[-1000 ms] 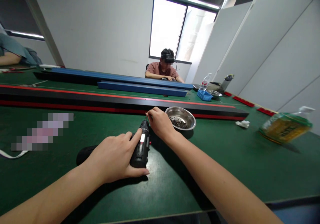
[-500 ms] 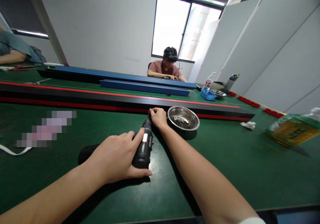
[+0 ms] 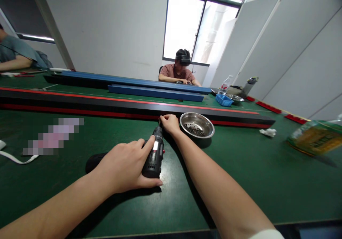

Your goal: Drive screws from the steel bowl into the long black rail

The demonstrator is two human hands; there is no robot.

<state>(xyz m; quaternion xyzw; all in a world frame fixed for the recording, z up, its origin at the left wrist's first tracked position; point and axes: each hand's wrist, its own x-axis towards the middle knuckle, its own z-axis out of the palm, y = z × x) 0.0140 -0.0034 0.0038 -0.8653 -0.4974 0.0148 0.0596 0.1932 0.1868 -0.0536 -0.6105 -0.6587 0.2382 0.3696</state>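
Observation:
My left hand (image 3: 124, 166) is wrapped round a black cordless drill (image 3: 154, 162), which lies on its side with its bit pointing away from me. At the bit's tip, my right hand (image 3: 170, 123) is closed in a pinch; whatever sits between its fingertips is too small to make out. Just beyond the fingertips runs a long black bar with red edges (image 3: 128, 108). A steel bowl (image 3: 210, 131) stands right of my right hand, with small dark screws or similar parts (image 3: 193, 129) in it.
Blue bars (image 3: 157, 93) lie behind the black one. Further right are a blue basket (image 3: 223, 100), a clear bottle (image 3: 226, 85), a crumpled tissue (image 3: 268, 132) and a container of yellow liquid (image 3: 317, 139). A co-worker (image 3: 177, 71) sits across the green table (image 3: 240, 167); another person is at far left.
The view has shifted slightly, so most things appear a little further right. My hands and the drill hold nearly the same pose against the bar.

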